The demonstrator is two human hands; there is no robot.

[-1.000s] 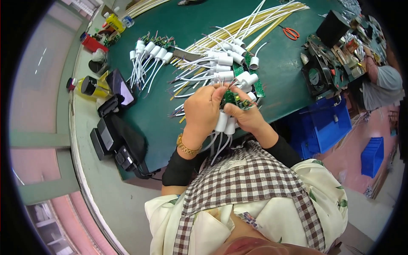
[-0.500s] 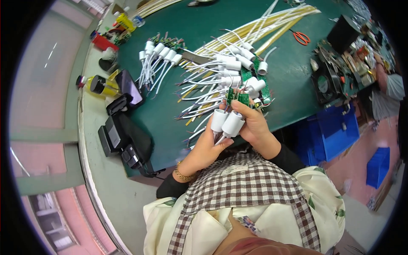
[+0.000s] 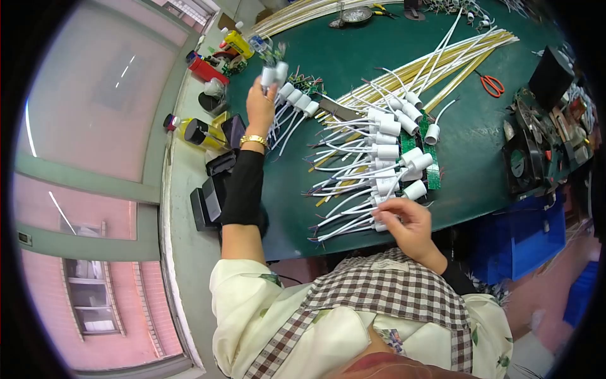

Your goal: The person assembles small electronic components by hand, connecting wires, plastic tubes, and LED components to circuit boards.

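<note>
My left hand [image 3: 261, 108] reaches out over the far left of the table, closed around white cylindrical housings [image 3: 270, 76]. Small circuit boards with wires stick up from their tops, blurred. Just beside it lies a group of similar white housings [image 3: 302, 101] with white cables. My right hand [image 3: 411, 232] is at the near end of a larger row of white cabled housings [image 3: 386, 151]. Its thumb and fingers are curled together against the nearest ones, where a white housing [image 3: 380, 224] shows partly below the thumb. What the fingertips pinch is hidden.
Green circuit boards [image 3: 433, 167] lie beside the row. Long yellow and white strips [image 3: 435, 57] stretch across the green table [image 3: 470, 145]. Orange-handled scissors [image 3: 491, 86] lie farther right, near a black fan [image 3: 521, 164]. Bottles [image 3: 211, 134] and black boxes [image 3: 211, 199] line the left side.
My hands have parted. The left has carried the white housings with boards from in front of me to the far-left group; the right has moved down to the row's near end.
</note>
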